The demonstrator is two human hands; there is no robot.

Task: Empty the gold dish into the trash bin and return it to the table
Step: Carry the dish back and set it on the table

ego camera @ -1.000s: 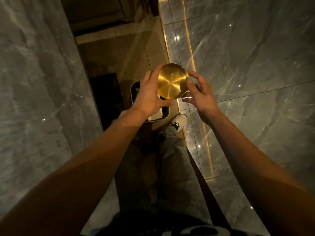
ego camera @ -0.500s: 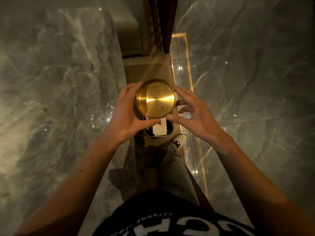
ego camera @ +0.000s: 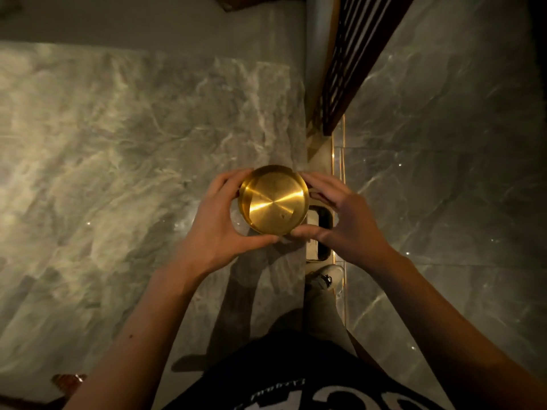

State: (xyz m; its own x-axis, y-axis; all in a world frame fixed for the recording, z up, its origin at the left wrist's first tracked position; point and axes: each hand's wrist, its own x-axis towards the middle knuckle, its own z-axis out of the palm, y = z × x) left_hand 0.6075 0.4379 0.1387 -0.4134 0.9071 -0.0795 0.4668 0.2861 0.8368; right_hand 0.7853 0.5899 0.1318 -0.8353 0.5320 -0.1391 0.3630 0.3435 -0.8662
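Observation:
The round gold dish (ego camera: 273,199) faces up and looks empty, held level over the right edge of the grey marble table (ego camera: 118,158). My left hand (ego camera: 219,220) grips its left rim and near edge. My right hand (ego camera: 340,220) cups its right side, fingers touching the rim. Down on the floor, just right of the table edge, the trash bin (ego camera: 322,232) shows partly behind the dish and my right hand.
A dark slatted wooden panel (ego camera: 355,54) runs along the upper right. A glossy marble surface (ego camera: 444,173) with a lit gold strip lies to the right. My shoe (ego camera: 325,276) stands by the bin. A reddish-brown object (ego camera: 69,380) sits at the table's near left.
The dish turned from tilted over the bin to level and moved left over the table edge. My right hand closed onto its rim. The view swung toward the table.

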